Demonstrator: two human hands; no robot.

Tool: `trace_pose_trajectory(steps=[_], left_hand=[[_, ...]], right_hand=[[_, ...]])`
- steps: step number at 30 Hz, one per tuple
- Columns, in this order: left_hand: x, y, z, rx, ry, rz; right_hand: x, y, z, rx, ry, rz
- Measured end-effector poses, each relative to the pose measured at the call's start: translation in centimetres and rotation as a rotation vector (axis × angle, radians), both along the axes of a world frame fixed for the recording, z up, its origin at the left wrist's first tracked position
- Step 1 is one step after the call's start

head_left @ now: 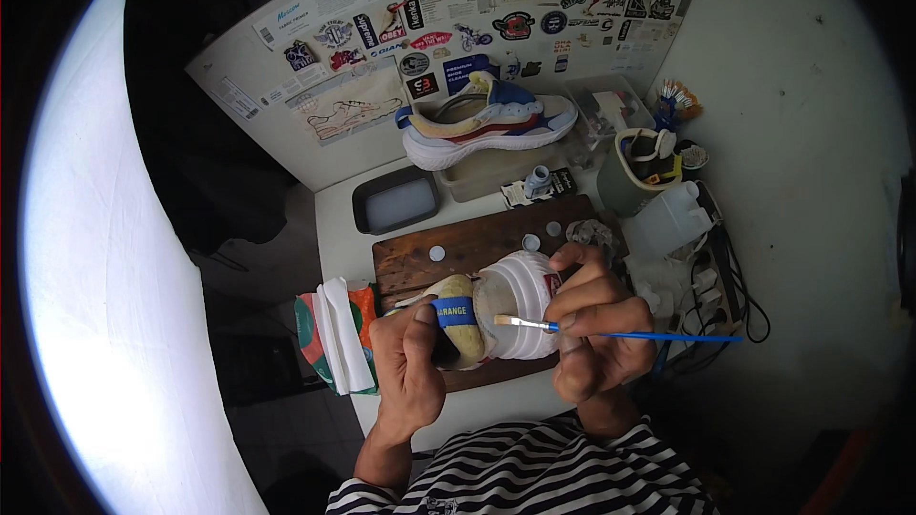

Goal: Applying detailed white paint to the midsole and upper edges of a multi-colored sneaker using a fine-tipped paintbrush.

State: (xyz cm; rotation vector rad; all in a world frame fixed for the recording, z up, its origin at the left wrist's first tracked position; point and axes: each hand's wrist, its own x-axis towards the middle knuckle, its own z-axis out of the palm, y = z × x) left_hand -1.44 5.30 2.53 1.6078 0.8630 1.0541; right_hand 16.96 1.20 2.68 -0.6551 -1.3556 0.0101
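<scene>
My left hand [408, 355] is closed around the collar end of a shoe [520, 288], its thumb beside a blue tab on the yellowish lining. The shoe is tipped, so its thick white sole faces right, above a brown wooden board [410, 256]. Between the fingers of my right hand [606, 319] is a paintbrush [668, 335] with a long blue handle. Its pale bristles point left and lie over the shoe's beige heel panel; whether they touch it I cannot tell. My right fingers are close beside the sole, partly hiding it.
Behind the board are a dark tray [395, 204], a small paint bottle [538, 181] and a second shoe [491, 133] on a clear box. A tissue pack [336, 339] lies left. Right are a tool-filled bin [622, 189], a translucent jug [666, 221] and cables [749, 277].
</scene>
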Motion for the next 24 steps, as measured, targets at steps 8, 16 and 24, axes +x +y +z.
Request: trace_pose_trajectory(steps=[8, 16, 24], left_hand=[[0.4, -0.2, 0.2, -0.022, -0.007, 0.005], [-0.2, -0.3, -0.1, -0.09, 0.03, -0.004], [0.0, -0.4, 0.2, -0.077, 0.01, -0.001]], right_hand=[[0.1, -0.5, 0.0, 0.009, 0.055, -0.031], [0.2, -0.4, -0.1, -0.002, -0.044, 0.004], [0.2, -0.4, -0.4, 0.043, 0.079, -0.014]])
